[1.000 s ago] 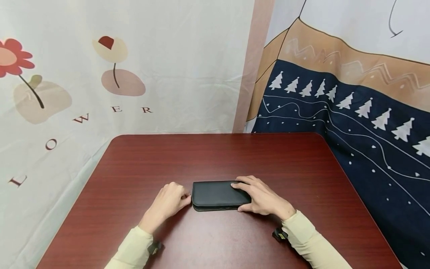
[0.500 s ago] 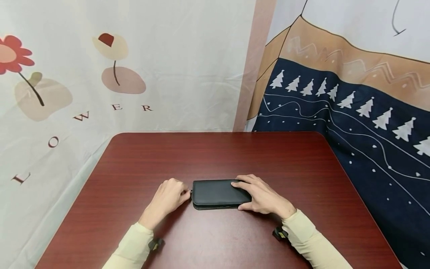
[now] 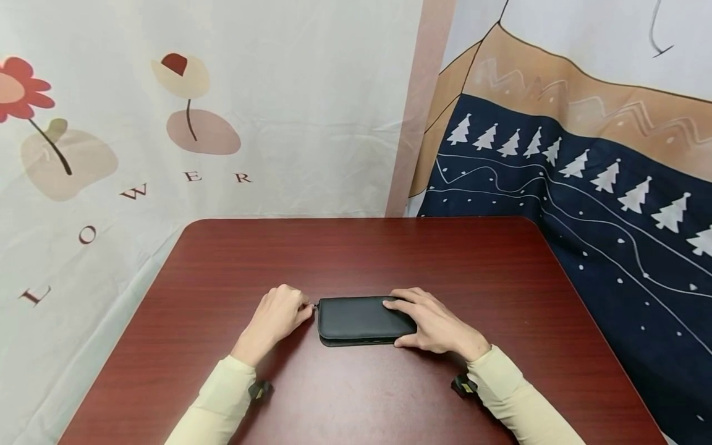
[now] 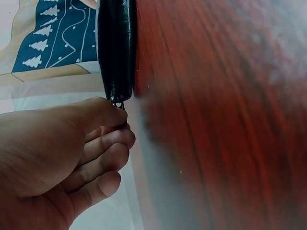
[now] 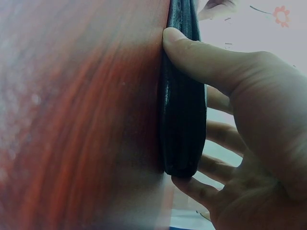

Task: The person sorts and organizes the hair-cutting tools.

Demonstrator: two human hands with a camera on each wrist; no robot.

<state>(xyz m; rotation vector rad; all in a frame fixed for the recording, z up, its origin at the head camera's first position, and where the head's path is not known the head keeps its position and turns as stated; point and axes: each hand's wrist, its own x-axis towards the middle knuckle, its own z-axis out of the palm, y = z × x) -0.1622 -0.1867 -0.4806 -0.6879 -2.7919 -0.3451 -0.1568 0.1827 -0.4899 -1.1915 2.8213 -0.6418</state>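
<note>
A black zip-around wallet [image 3: 353, 319] lies flat on the table, long side running left to right. At its left end my left hand [image 3: 278, 316] pinches the small metal zipper pull [image 4: 120, 106] between thumb and bent forefinger; the other fingers curl beneath. My right hand [image 3: 436, 326] grips the wallet's right end, thumb on the near edge and fingers spread over the top and far side. In the right wrist view, zipper teeth [image 5: 186, 21] run along the wallet's edge beyond the thumb.
The reddish-brown wooden table [image 3: 356, 259] has rounded far corners. Behind it hangs a pale curtain [image 3: 311, 111] with flower prints, and at the right a navy cloth [image 3: 500, 185] with white trees. A small dark device sits at each wrist.
My left hand has moved slightly away from me along the wallet's left end, with the zipper pull in its pinch. The right hand and the wallet stay in place.
</note>
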